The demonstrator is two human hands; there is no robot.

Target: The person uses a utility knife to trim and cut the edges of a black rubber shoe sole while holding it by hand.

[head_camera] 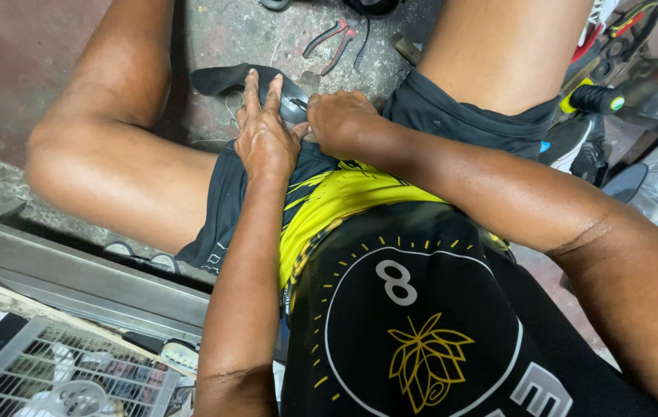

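I look down at my own lap as I sit low over a concrete floor. My left hand lies flat, fingers stretched out, pressing on a strip of black rubber that reaches out over the floor between my knees. My right hand is closed right beside it, gripping the near end of the same black rubber at my shorts. What lies under the right palm is hidden. A thin bent wire rests on the floor just left of my left hand.
Red-handled pliers lie on the floor ahead. Tools with a black and yellow-green handle sit at the right by a metal part. A metal threshold and a white wire rack are at lower left.
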